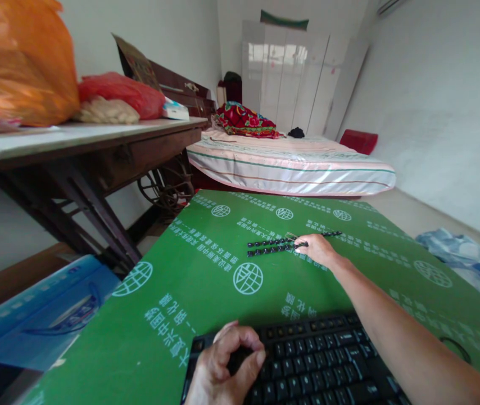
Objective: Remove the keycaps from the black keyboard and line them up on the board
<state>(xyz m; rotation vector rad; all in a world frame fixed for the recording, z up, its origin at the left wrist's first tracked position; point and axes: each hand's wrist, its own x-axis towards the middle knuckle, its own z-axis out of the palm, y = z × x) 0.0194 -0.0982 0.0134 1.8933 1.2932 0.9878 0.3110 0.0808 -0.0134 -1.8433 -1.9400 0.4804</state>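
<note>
A black keyboard (307, 357) lies at the near edge of the green board (198, 304). Over its left part is my left hand (227, 363), thumb and forefinger curled together into a ring; whether anything small sits between the tips is hidden. Farther off, my right hand (316, 249) is closed at the right end of two rows of small black pieces (269, 247) that look like keycaps. More of these black pieces (331, 233) lie just beyond the hand. A thin wire-like thing (290, 235) shows by my right fingertips, which hide what they pinch.
A sewing-machine table (139, 149) on the left bears an orange bag (21, 62) and a red bag (126, 93). Below it is a blue bag (50, 315). A bed (290, 163) stands behind the board. A cable (457, 346) curls at the right.
</note>
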